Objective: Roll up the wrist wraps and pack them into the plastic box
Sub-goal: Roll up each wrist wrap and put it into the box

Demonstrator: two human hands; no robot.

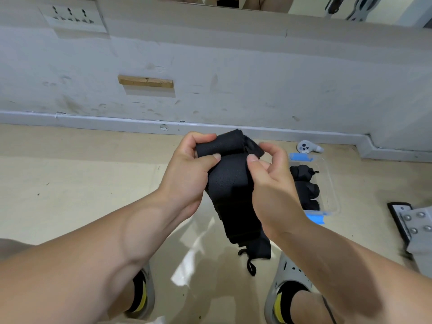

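Observation:
A black wrist wrap (230, 183) hangs in the air between both hands, its top end partly rolled and its tail with thin loops dangling down toward my feet. My left hand (189, 169) pinches the rolled top end from the left, thumb on the front. From the right, my right hand (271, 181) pinches the same roll with thumb and fingers curled. On the floor at the right stands the clear plastic box (332, 195) with blue clips. Rolled black wraps (305, 183) lie inside it, partly hidden behind my right hand.
A white controller (308, 146) lies on the floor by the baseboard, just beyond the box. A grey metal bracket with bolts (413, 223) sits at the right edge. My feet in grey clogs (287, 286) stand below. A scuffed white wall (233, 66) rises ahead.

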